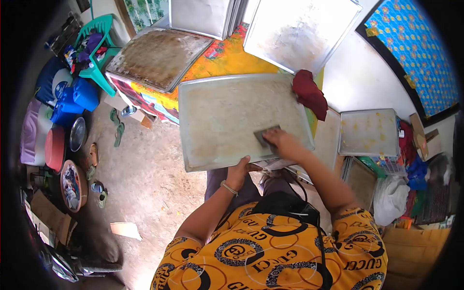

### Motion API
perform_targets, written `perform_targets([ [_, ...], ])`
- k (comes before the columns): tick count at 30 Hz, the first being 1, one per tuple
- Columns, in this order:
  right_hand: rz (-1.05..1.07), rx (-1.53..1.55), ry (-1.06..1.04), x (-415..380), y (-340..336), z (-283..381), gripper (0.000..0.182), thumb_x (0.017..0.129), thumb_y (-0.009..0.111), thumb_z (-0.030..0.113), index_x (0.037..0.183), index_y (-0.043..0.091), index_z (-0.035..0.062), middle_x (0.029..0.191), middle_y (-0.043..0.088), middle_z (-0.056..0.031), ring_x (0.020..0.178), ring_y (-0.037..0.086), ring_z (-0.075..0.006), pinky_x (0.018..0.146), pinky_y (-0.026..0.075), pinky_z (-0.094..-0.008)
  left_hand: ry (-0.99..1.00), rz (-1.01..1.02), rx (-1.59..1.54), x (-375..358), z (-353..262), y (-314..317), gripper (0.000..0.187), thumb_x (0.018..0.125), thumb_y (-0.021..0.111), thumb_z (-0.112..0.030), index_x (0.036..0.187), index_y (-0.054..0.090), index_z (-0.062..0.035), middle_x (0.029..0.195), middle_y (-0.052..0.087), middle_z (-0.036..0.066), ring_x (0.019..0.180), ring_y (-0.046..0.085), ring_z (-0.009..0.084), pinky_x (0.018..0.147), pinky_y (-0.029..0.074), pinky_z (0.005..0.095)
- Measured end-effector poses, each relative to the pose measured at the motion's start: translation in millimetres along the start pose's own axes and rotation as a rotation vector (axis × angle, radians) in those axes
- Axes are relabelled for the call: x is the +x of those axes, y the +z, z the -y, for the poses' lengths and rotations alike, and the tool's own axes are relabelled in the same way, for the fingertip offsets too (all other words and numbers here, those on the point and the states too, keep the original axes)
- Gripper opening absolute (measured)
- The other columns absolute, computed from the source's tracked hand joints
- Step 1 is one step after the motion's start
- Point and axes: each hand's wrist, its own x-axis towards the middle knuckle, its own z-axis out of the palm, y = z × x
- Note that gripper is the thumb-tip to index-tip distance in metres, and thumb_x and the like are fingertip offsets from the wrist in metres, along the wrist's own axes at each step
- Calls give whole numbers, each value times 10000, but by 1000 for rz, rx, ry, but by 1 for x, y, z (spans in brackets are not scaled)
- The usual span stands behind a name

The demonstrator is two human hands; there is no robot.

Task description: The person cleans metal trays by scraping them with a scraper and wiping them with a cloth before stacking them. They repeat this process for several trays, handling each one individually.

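Observation:
A large flat metal baking tray (232,116) is tilted in front of me, its far part over the table's edge and its surface marked with brownish stains. My left hand (238,173) is closed on the tray's near edge, thumb on top and fingers underneath. A dark grey, flat rectangular piece (265,137) lies against the tray's face on the near right. Its right side is covered by my right hand (285,144), which is closed on it. Over the tray's far right corner hangs a dark red cloth (309,94), close beyond my right hand.
The table (237,60) has a bright patterned cover. On it lie a browned tray (157,58) and, leaning upright, a pale tray (299,31) and a tray stack (200,17). More trays (369,133) stand at right. A green chair (99,53), basins and sandals are at left.

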Motion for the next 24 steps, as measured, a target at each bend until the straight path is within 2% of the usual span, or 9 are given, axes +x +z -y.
perform_targets([
  [4,-122,-7,-1,123,-8,-69,437,776,464,27,1193,586,74,1127,611,-170,993,598,-348,877,472,-409,-47,32,96,-3,1,-4,424,907,507,-250,1189,433,59,1029,604,227,819,658,330,735,566,424],
  [8,-25,-126,135,165,-29,-67,450,772,447,15,1186,604,97,1113,620,-156,964,610,-348,880,472,-405,-49,75,170,0,2,-13,448,919,508,-313,1169,472,57,991,625,222,834,657,322,752,554,410],
  [10,-111,-137,-24,140,-12,-65,434,783,469,33,1197,583,100,1055,633,-176,884,622,-374,821,483,-442,-12,94,158,-2,1,-16,447,916,537,-306,1178,469,49,1008,617,215,877,649,310,776,546,416],
  [14,31,-59,-72,37,9,-8,475,797,488,69,1271,516,90,1211,568,-164,1087,548,-334,909,448,-421,-10,111,113,-5,-6,-17,437,882,613,-212,1193,453,49,1070,587,198,906,642,304,779,551,423],
  [16,64,-119,-183,-5,9,14,471,788,503,81,1259,519,66,1226,550,-151,1154,496,-314,956,423,-401,-1,104,95,-5,-7,-17,364,892,599,-173,1142,486,68,991,626,212,884,653,302,777,554,388],
  [19,87,-51,-131,-6,-3,40,509,723,520,23,1230,542,57,1245,543,-169,1158,500,-339,982,411,-396,-18,130,125,-5,-6,-22,396,888,608,-207,1151,484,63,994,628,212,892,649,306,781,551,398],
  [20,149,12,-65,9,-14,44,488,744,503,27,1229,543,61,1266,531,-149,1177,481,-335,978,411,-402,-26,147,145,-4,-5,-23,429,884,615,-234,1168,475,56,1015,619,209,902,645,308,784,549,412],
  [22,55,-59,-49,52,1,22,489,748,488,15,1231,549,65,1249,549,-159,1138,522,-327,948,434,-401,-45,149,163,-5,-9,-18,416,890,608,-237,1159,487,57,993,631,210,896,648,308,785,548,407],
  [24,-137,-42,-100,110,9,-20,379,814,485,89,1182,569,57,1163,592,-173,1004,586,-335,868,473,-406,-48,148,186,-5,-13,-17,403,897,598,-235,1153,495,58,979,638,210,891,650,307,784,546,404],
])
